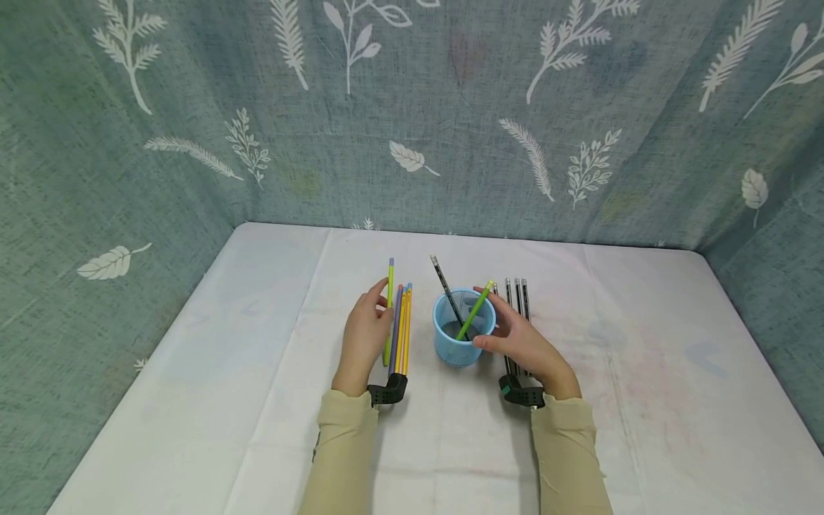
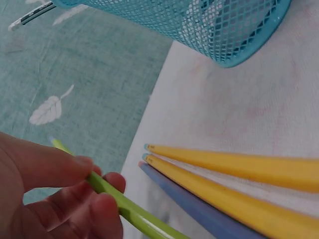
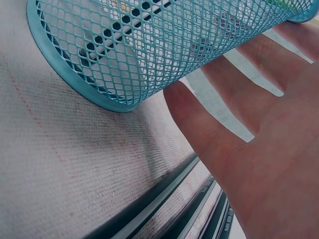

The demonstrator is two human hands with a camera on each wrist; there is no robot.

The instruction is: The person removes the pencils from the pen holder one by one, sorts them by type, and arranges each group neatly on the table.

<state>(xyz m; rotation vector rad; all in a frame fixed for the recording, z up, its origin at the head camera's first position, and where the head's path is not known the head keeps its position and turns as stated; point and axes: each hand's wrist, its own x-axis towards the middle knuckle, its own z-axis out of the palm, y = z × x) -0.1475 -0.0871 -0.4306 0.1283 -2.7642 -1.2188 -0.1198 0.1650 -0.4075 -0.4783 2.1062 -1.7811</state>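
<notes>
My left hand (image 1: 367,335) pinches a light green pencil (image 2: 142,217) between thumb and fingers, left of the other loose pencils. Close beside it on the cloth lie a purple pencil (image 2: 192,199) and two yellow pencils (image 1: 408,329). A blue mesh pen cup (image 1: 455,353) stands upright near the middle. Inside it lean a black pencil (image 1: 443,279) and a green pencil (image 1: 474,312). My right hand (image 1: 528,345) holds the cup from its right side, thumb near the front rim and fingers along the far side.
Several black pencils (image 1: 525,297) lie side by side right of the cup, partly under my right hand. White cloth (image 1: 669,372) covers the table. A green leaf-patterned curtain (image 1: 412,193) hangs behind and at both sides. Black straps (image 1: 388,391) circle both wrists.
</notes>
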